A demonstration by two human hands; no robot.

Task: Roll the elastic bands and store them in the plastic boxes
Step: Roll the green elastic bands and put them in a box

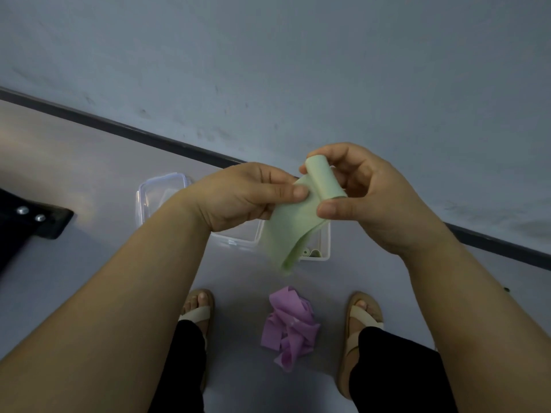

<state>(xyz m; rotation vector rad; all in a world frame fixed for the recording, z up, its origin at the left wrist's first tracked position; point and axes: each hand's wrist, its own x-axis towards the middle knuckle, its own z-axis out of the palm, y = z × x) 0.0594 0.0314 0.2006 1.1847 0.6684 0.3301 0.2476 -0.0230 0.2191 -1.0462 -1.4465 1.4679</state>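
A pale green elastic band (298, 225) is held up between both hands, partly rolled at its top end. My right hand (372, 201) pinches the rolled part with thumb and curled fingers. My left hand (244, 198) pinches the flat band just beside the roll, thumb on top. The loose tail hangs down over a clear plastic box (325, 248) on the floor, where rolled bands show at its bottom corner. A second clear plastic box (155, 192) lies left of it, mostly hidden behind my left wrist. A crumpled pile of purple bands (287, 326) lies on the floor between my feet.
A grey wall with a dark skirting strip (167, 141) runs diagonally behind the boxes. A black object with two silver bolts (32, 219) juts in from the left edge. My sandalled feet (198, 308) stand at either side of the purple pile.
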